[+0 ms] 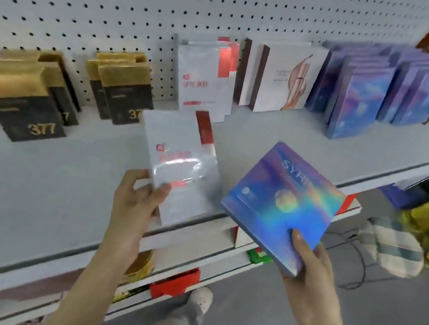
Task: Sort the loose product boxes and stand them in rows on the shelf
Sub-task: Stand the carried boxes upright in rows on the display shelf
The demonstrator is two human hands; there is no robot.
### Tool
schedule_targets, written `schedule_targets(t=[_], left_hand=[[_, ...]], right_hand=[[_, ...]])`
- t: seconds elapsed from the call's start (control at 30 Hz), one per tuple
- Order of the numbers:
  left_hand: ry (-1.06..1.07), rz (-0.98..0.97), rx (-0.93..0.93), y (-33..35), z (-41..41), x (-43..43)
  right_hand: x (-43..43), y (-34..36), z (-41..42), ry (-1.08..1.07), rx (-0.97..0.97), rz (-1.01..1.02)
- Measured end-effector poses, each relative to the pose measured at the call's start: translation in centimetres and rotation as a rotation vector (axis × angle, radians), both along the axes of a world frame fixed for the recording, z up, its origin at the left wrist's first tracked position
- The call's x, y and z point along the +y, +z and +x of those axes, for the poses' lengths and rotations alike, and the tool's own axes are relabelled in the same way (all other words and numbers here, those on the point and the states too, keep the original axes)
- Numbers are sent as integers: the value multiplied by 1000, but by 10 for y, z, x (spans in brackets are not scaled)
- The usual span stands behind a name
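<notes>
Two boxes in hand, rows on shelf

Left hand: fingers clamped on the lower corner of a white-and-red box, held tilted over the shelf front. Right hand: clamped on the lower edge of a holographic blue box, just beyond the shelf lip. Standing farther back, left to right: black-and-gold boxes, white-and-red boxes, white-and-brown boxes, blue boxes. Behind: pegboard.
</notes>
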State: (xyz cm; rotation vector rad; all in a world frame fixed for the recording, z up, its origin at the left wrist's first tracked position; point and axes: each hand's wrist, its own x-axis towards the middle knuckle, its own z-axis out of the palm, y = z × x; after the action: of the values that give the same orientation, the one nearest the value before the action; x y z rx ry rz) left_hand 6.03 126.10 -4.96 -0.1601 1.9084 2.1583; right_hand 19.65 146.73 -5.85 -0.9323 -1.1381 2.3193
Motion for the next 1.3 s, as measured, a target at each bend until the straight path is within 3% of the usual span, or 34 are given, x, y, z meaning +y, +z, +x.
schedule_targets(t=[0.27,0.53,0.8,1.13,1.23,1.3], left_hand=[[-81,-219,235,-23,-131,94],[98,-642,462,-49,-179,118],[275,-536,367,-46,-187,133],[368,-684,332,-46,-166,150],[309,-585,348,-34,-142,183],[137,-440,289,-29,-121,218]], right_hand=[[75,4,-72,127,-29,115],[107,-7,-121,216,-4,117],[134,-14,-144,280,10,110],[167,-27,-152,288,13,97],[186,-26,-151,293,26,100],[204,-23,-149,322,54,112]])
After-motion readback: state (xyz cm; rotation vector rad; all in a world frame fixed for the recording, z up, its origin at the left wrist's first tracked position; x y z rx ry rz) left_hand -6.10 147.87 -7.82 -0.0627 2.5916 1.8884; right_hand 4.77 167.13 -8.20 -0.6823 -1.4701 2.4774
